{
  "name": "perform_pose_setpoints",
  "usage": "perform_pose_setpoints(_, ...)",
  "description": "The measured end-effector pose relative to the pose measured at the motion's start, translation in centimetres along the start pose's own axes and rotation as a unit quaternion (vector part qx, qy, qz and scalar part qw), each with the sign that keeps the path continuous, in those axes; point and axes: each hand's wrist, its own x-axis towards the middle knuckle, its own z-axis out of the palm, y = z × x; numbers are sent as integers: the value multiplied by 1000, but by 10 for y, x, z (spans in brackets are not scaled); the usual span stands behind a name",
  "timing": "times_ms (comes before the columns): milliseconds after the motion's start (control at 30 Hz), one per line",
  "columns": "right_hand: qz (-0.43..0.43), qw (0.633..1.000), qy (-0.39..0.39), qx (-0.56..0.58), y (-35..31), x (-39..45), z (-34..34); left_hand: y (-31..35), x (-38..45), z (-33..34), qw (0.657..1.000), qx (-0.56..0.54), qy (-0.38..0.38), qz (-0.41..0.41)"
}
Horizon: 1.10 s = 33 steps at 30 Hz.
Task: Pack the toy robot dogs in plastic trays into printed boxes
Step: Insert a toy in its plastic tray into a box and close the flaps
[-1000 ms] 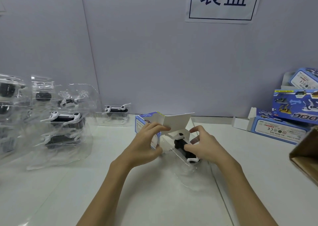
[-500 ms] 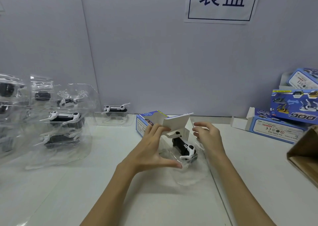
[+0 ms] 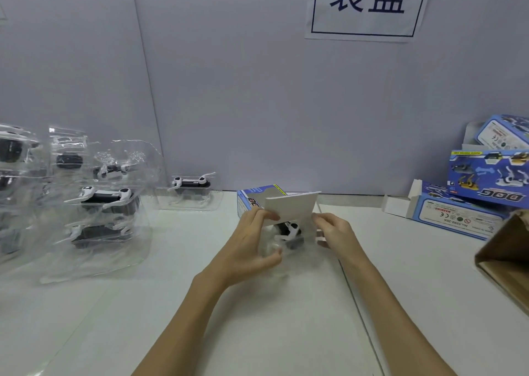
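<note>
Left hand (image 3: pixel 252 244): pinches the clear plastic tray (image 3: pixel 286 246) near its edge. Right hand (image 3: pixel 335 232): grips the tray's other side. Toy robot dog (image 3: pixel 289 231): half inside the printed box (image 3: pixel 257 201), under its raised flap. Advice: slide level, flap lifted. Box mouth hidden; tray outline faint.

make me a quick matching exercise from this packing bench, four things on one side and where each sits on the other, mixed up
Things:
1. wall sign
2. brown carton
3. stacked trays of toy dogs
4. open printed box

Places:
A. far left of the table
B. between the two hands, flap raised
C. high on the wall
D. right edge of the view

Pairs: 1-C, 2-D, 3-A, 4-B
</note>
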Motion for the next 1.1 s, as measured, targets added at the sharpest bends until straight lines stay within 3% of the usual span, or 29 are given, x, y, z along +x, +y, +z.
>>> perform_pose_setpoints(167, 39, 998, -56, 7, 7, 5, 13, -8, 1, 5, 997, 16, 74, -8)
perform_pose_setpoints(300, -27, 992, -101, -68, 14, -2, 15, -16, 2, 9, 988, 22, 151, -35)
perform_pose_setpoints(500, -133, 987, 40, -81, 22, -1, 30, -12, 4, 7, 974, 11, 227, -5)
perform_pose_setpoints(633, -164, 972, 153, -65, 14, -1, 26, 9, 11, 2, 961, -55, 268, 36)
perform_pose_setpoints(700, -182, 965, 186, -28, 4, -5, 22, 18, 14, -2, 963, -68, 253, 60)
perform_pose_setpoints(800, -208, 956, 206, 24, -16, -14, 12, 21, 14, -12, 981, -67, 163, 82)
perform_pose_setpoints(833, -215, 954, 203, 44, -24, -18, 10, 22, 13, -16, 982, -63, 157, 81)
perform_pose_setpoints(933, -228, 956, 154, 105, -39, -29, 10, 23, 14, -21, 968, -59, 235, 69)
perform_pose_setpoints(1000, -252, 955, 97, 124, -44, -37, 16, 28, 14, -21, 955, -142, 259, 32)
perform_pose_setpoints(1100, -304, 950, 26, 63, -40, -43, 27, 31, 16, -20, 920, -298, 251, -48)
